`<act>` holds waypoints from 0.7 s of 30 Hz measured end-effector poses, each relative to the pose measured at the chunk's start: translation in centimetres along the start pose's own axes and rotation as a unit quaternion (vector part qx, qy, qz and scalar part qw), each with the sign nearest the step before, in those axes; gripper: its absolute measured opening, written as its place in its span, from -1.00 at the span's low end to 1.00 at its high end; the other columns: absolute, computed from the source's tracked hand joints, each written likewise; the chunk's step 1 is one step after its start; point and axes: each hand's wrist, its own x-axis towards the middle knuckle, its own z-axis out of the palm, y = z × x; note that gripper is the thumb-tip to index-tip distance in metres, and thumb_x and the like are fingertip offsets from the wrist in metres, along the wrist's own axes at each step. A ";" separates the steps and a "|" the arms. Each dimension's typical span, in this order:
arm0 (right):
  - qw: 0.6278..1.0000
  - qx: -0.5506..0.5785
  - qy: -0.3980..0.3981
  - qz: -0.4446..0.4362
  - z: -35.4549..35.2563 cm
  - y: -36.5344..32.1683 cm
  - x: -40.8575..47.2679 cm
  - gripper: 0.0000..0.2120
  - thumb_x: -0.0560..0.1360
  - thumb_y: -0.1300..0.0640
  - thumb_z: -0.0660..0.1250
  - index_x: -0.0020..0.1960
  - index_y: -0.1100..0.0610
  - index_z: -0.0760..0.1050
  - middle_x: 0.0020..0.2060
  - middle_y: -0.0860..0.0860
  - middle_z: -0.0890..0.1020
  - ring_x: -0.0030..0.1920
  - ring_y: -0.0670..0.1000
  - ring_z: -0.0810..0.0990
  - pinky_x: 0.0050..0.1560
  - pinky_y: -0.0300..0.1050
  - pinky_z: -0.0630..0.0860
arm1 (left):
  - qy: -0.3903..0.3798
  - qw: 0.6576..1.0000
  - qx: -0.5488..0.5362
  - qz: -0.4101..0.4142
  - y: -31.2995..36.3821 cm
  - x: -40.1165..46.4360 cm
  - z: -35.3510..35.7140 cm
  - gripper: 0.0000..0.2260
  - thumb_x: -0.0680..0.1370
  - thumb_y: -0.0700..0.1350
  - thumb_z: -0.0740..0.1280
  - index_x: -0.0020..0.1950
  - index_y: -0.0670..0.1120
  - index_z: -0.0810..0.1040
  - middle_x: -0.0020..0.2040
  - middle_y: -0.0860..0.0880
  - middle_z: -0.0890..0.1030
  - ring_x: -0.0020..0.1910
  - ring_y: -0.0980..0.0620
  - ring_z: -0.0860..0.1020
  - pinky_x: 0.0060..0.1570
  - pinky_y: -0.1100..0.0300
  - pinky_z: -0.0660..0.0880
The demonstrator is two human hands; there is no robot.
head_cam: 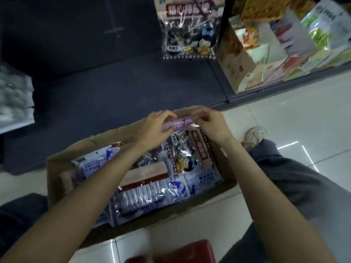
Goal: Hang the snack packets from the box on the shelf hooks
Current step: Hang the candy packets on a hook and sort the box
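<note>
A cardboard box (57,168) stands on the floor, filled with several clear and blue-white snack packets (152,192). My left hand (155,128) and my right hand (212,124) both pinch the pink header of one clear snack packet (182,147), holding it above the far end of the box. Its body hangs down over the other packets. A matching packet (188,29) hangs on the dark shelf panel (95,54) above, at top centre.
Shelves at the right hold boxes and bags of snacks (266,50). White packs (13,95) sit at the far left. My knee and shoe (254,135) are right of the box on the white tiled floor. A red stool (182,251) is at the bottom.
</note>
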 end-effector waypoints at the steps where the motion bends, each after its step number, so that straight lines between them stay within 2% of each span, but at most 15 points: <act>1: 0.997 -0.071 -0.025 -0.005 1.2 0.7 -1.1 -0.81 0.51 0.22 0.31 0.10 0.10 0.59 0.04 0.09 0.67 0.05 0.10 0.62 0.12 -0.08 0.50 | -0.052 0.998 0.008 -0.030 -0.9 -1.5 0.6 -0.73 0.52 -0.10 0.36 0.21 -0.07 0.52 0.18 -0.02 0.57 0.18 -0.03 0.51 0.20 -0.03 0.44; 3: 0.985 -0.150 -0.083 0.001 3.7 2.0 -2.9 -0.71 0.53 0.16 0.30 0.25 0.10 0.50 0.17 0.14 0.60 0.16 0.15 0.56 0.14 -0.06 0.46 | -0.114 0.988 0.069 -0.073 -2.5 -4.2 1.7 -0.59 0.52 0.00 0.35 0.34 -0.06 0.43 0.34 -0.07 0.46 0.30 -0.09 0.42 0.25 -0.02 0.39; 5: 0.977 -0.166 -0.126 0.038 6.3 3.3 -3.9 -0.48 0.52 0.05 0.32 0.44 0.07 0.28 0.39 0.18 0.36 0.33 0.23 0.39 0.29 0.04 0.38 | -0.157 0.972 0.126 -0.124 -4.1 -6.5 2.9 -0.42 0.51 0.13 0.33 0.46 -0.04 0.28 0.44 -0.09 0.33 0.39 -0.13 0.31 0.30 -0.01 0.34; 7: 0.965 -0.183 -0.153 0.105 8.5 4.8 -4.7 -0.25 0.51 -0.13 0.30 0.54 0.00 -0.01 0.51 0.16 0.08 0.47 0.29 0.12 0.41 0.20 0.20 | -0.192 0.954 0.128 -0.192 -5.3 -8.5 3.9 -0.27 0.48 0.24 0.30 0.53 -0.03 0.14 0.50 -0.11 0.21 0.46 -0.15 0.19 0.37 -0.06 0.27; 9: 0.951 -0.177 -0.189 0.170 10.2 5.7 -5.1 -0.13 0.50 -0.22 0.28 0.55 -0.04 -0.22 0.55 0.10 -0.14 0.51 0.31 -0.10 0.44 0.31 0.07 | -0.201 0.948 0.099 -0.228 -6.0 -9.7 4.5 -0.25 0.50 0.22 0.28 0.55 -0.06 0.07 0.54 -0.10 0.12 0.51 -0.13 0.09 0.43 -0.04 0.18; 11: 0.950 -0.156 -0.197 0.187 11.5 6.1 -5.5 -0.08 0.48 -0.21 0.31 0.54 -0.07 -0.28 0.54 0.04 -0.23 0.50 0.31 -0.19 0.43 0.37 0.02 | -0.164 0.956 0.074 -0.231 -6.2 -10.0 4.7 -0.34 0.55 0.13 0.27 0.54 -0.07 0.09 0.53 -0.10 0.15 0.50 -0.11 0.13 0.40 0.01 0.19; 14: 0.959 -0.151 -0.212 0.112 12.7 6.0 -7.0 -0.08 0.45 -0.15 0.39 0.55 -0.11 -0.18 0.55 -0.02 -0.15 0.52 0.25 -0.17 0.42 0.41 0.02 | -0.088 0.966 0.016 -0.242 -6.4 -9.4 4.6 -0.41 0.55 0.12 0.28 0.51 -0.03 0.17 0.46 -0.13 0.29 0.39 -0.14 0.33 0.27 0.01 0.36; 16: 0.949 -0.178 -0.254 0.054 13.4 5.8 -8.5 -0.14 0.45 -0.13 0.39 0.54 -0.15 -0.10 0.55 -0.05 -0.02 0.53 0.17 -0.08 0.42 0.39 0.05 | -0.057 0.964 -0.005 -0.258 -6.7 -9.0 4.5 -0.39 0.53 0.14 0.30 0.51 -0.02 0.18 0.43 -0.13 0.33 0.36 -0.14 0.37 0.25 0.01 0.40; 18: 0.942 -0.203 -0.267 0.026 13.8 6.1 -9.6 -0.25 0.49 -0.14 0.33 0.53 -0.19 -0.02 0.53 -0.05 0.10 0.51 0.16 0.04 0.41 0.37 0.11 | -0.071 0.962 0.016 -0.262 -7.0 -8.8 4.6 -0.35 0.51 0.18 0.31 0.50 -0.03 0.19 0.44 -0.14 0.31 0.38 -0.16 0.33 0.27 -0.01 0.37; 21: 0.953 -0.207 -0.219 -0.010 13.2 6.6 -9.1 -0.46 0.53 -0.07 0.29 0.46 -0.15 0.21 0.43 -0.02 0.33 0.41 0.18 0.25 0.36 0.23 0.27 | -0.136 0.962 0.073 -0.224 -7.2 -9.1 5.3 -0.33 0.49 0.22 0.32 0.50 -0.01 0.20 0.47 -0.12 0.27 0.42 -0.14 0.26 0.28 0.00 0.35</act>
